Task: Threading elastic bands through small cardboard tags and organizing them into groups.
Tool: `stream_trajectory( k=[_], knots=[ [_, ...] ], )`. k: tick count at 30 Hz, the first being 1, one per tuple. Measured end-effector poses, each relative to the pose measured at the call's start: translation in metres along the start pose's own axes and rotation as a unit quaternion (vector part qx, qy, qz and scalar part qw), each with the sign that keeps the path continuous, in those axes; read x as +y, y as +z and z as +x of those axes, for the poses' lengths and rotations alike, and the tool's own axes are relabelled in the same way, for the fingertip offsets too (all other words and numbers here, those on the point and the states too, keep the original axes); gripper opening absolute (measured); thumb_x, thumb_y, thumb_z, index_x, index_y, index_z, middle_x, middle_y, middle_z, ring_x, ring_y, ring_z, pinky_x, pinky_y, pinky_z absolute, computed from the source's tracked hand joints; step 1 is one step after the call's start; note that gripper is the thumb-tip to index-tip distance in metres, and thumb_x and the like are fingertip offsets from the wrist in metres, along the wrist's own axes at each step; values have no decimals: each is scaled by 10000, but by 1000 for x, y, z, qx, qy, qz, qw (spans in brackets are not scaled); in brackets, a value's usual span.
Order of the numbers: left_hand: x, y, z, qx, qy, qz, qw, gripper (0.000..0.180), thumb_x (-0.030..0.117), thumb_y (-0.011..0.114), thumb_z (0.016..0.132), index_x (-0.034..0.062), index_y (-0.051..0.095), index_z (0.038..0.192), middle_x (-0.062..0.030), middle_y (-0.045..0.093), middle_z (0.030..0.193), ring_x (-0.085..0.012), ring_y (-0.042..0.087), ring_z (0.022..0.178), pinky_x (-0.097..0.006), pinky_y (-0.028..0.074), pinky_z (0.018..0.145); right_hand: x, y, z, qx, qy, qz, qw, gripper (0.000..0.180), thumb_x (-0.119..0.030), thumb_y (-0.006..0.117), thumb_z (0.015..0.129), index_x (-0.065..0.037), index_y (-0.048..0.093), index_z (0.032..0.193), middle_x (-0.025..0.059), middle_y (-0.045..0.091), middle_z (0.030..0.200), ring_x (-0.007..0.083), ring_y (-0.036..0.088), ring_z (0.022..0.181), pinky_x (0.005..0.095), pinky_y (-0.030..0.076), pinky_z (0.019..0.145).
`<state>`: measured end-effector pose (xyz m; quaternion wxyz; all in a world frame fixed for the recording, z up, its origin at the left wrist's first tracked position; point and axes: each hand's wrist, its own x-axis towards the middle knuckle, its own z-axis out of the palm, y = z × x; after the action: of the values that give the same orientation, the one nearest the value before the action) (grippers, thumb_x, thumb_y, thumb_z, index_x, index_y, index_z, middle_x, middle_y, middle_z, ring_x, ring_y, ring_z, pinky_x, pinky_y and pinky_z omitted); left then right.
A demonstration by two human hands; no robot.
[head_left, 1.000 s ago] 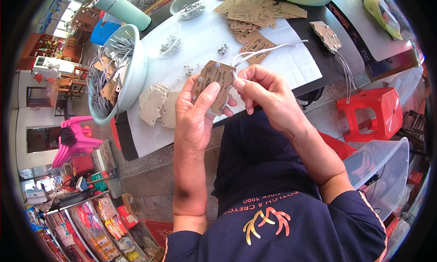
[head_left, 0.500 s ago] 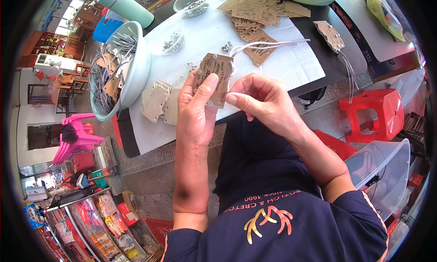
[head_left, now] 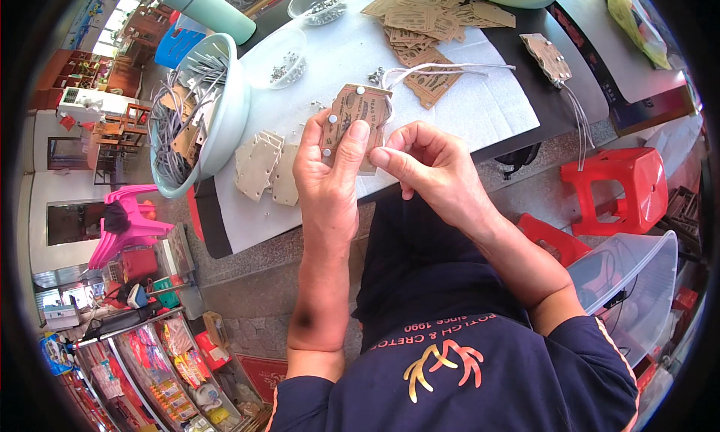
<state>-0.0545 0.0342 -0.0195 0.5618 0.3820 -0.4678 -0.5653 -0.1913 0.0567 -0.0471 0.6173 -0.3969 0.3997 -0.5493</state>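
Two hands meet over the near edge of the table (head_left: pixel 517 117). My left hand (head_left: pixel 330 173) is clamped on a brown card tag (head_left: pixel 356 121), thumb and fingers wrapped round its lower half, so the tag stands up above the knuckles with small metal studs showing on its face. My right hand (head_left: pixel 431 169) sits at three o'clock from the tag, thumb and forefinger pinched together right against the tag's right edge; what they pinch is too small to tell, though a white cord (head_left: pixel 442 68) loops away from the tag's top toward one o'clock.

At twelve o'clock from the tag lies a spread of more brown tags (head_left: pixel 427 16) on white paper (head_left: pixel 480 117). At nine o'clock, just beside my left hand, a small heap of pale blank cards (head_left: pixel 262 166) lies on the paper. Further out at ten o'clock stands a pale green bowl (head_left: pixel 225 124) full of grey cords and tags. At eleven o'clock there is a clear dish (head_left: pixel 281 57) holding small metal bits, and another clear dish beyond it. A few loose studs (head_left: pixel 375 76) lie just above the tag.

Well apart at three o'clock, off the table, stands a red stool (head_left: pixel 622 188).
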Motion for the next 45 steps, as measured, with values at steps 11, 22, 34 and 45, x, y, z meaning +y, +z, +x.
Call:
stream_trajectory(
  k=[11, 22, 34, 45],
  knots=[
    [-3, 4, 2, -15, -42, -57, 997, 277, 90, 593, 947, -8, 519, 1196, -107, 664, 998, -138, 647, 876, -274, 528, 784, -1, -2, 0, -6, -3, 61, 998, 176, -171, 697, 895, -31, 595, 866, -13, 600, 758, 18, 532, 585, 183, 441, 499],
    [-2, 7, 1, -15, -62, -46, 997, 210, 124, 592, 953, 34, 565, 1141, -74, 661, 987, -125, 636, 833, -270, 526, 724, 8, 5, -1, 1, -64, 142, 988, 99, -64, 627, 925, -25, 537, 917, -1, 588, 902, 37, 588, 770, 215, 527, 602],
    [-8, 9, 2, -22, -77, -112, 990, 198, 110, 568, 961, 41, 567, 1147, -69, 654, 1000, -138, 632, 885, -298, 519, 795, 16, 5, 1, 27, -150, 87, 985, 139, -24, 671, 874, -37, 535, 855, -27, 553, 828, 16, 506, 716, 181, 427, 602],
    [13, -19, 6, -45, -76, -48, 995, 244, 101, 604, 920, 64, 554, 1156, -79, 662, 1003, -165, 661, 870, -256, 545, 678, -12, -22, 16, 139, -374, -197, 896, 130, -80, 727, 828, -33, 645, 918, 37, 607, 815, 88, 519, 619, 236, 434, 564]
  ],
)
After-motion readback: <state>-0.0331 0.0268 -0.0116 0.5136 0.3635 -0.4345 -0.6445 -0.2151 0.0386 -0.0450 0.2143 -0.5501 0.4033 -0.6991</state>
